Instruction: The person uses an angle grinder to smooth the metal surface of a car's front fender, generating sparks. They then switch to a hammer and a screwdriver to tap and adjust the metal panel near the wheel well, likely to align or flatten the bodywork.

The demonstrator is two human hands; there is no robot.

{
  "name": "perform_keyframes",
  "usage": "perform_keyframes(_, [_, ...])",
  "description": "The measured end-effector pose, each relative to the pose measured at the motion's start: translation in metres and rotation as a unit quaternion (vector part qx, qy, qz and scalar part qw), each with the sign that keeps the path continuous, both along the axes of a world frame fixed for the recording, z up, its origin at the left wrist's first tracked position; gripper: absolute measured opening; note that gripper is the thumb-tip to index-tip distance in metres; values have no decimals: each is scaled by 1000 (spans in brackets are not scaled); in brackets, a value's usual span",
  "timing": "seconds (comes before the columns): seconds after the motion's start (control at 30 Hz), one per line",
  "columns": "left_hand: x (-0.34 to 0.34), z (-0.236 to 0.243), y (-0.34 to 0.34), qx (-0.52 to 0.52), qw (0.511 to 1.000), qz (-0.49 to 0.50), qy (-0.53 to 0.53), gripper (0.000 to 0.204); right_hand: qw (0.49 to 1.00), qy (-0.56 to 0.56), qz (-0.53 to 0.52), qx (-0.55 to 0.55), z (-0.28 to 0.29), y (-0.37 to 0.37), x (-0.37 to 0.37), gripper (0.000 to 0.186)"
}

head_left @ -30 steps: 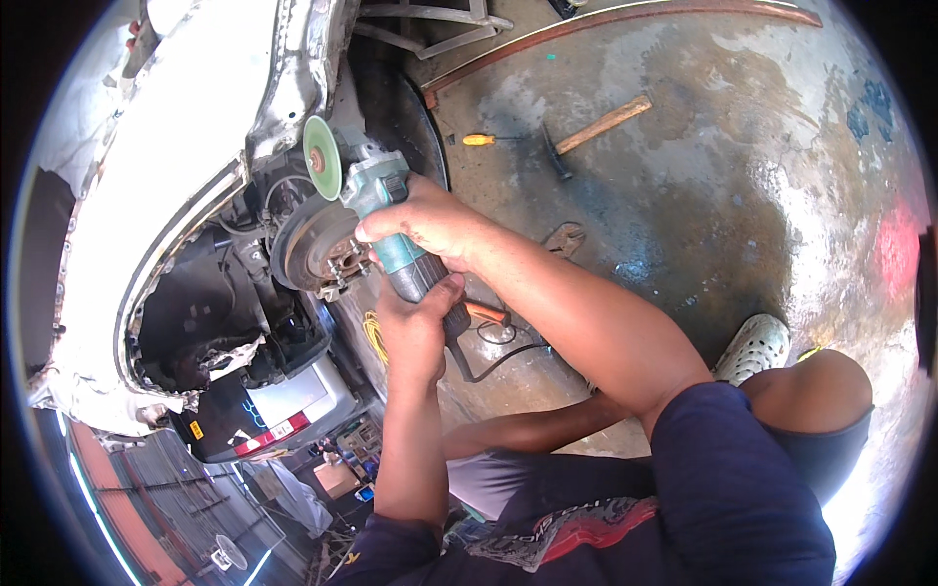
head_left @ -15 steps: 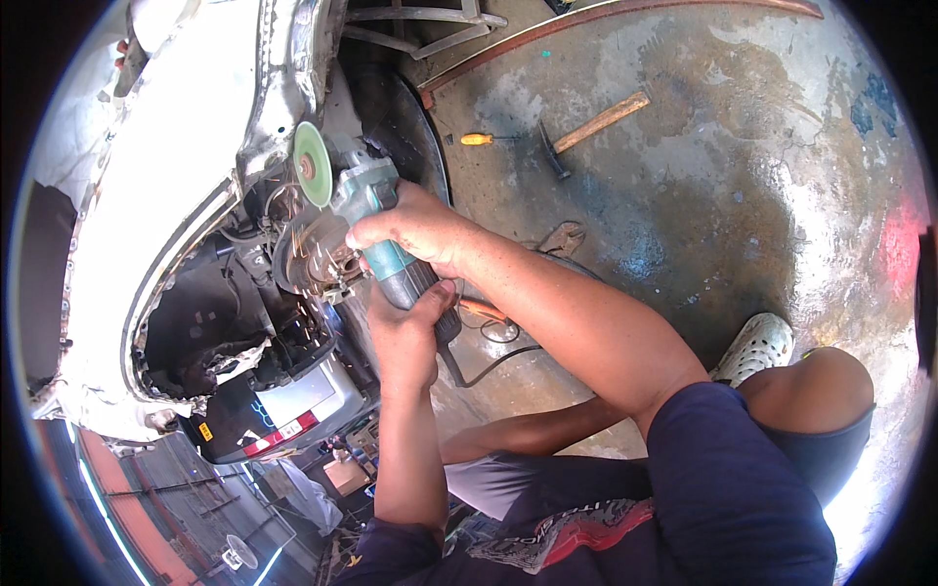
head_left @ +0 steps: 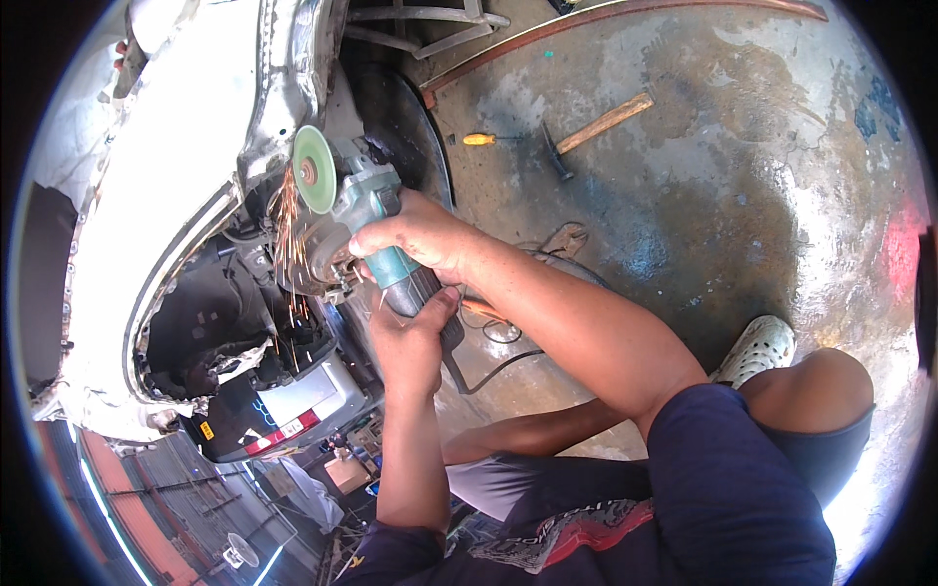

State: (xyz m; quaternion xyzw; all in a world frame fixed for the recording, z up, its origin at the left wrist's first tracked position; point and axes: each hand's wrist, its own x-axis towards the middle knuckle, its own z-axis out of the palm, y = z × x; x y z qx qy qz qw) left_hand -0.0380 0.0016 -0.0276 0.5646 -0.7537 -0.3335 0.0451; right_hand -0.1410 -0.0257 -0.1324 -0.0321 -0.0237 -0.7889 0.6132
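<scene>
Both hands [head_left: 415, 283] gripping angle grinder [head_left: 366, 210], sparks flying

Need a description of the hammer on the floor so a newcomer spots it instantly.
Start at the white car body on the left, then look right across the stained concrete floor toward the top of the view. The hammer lies flat there, wooden handle pointing up-right, dark metal head at its lower-left end. The yellow-handled screwdriver just left of it is smaller and thinner.
</scene>
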Motion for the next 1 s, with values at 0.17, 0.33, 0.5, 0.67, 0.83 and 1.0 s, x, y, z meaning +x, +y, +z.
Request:
perform_keyframes(0.17, [4, -3, -3, -36, 999, -8, 2, 40, 1000, -1, 4, 1, 0, -3, 3, 33])
perform_keyframes(0.33, [0, -4, -3, -29, 1000, -10, 6, 39, 1000, 2, -9, 18, -1, -3, 1, 34])
perform_keyframes(0.5, [4, -2, -6, -49, 998, -32, -10, 38, 1000, -11, -4, -6, -1, -4, 3, 34])
perform_keyframes(0.67, [2, -3, -7, -47, 998, -26, -11, 39, 1000, -13, -1, -1, -4, -9, 5, 34])
perform_keyframes(0.83, [1, -1, -3, -47, 998, -28, -10, 41, 1000, -19, 1, -5, -1, -5, 4, 34])
perform_keyframes(1.0, [1, -2, -4, -64, 997, -35, -25, 44, 999, -31, -5, -13, -3, -6, 5, 33])
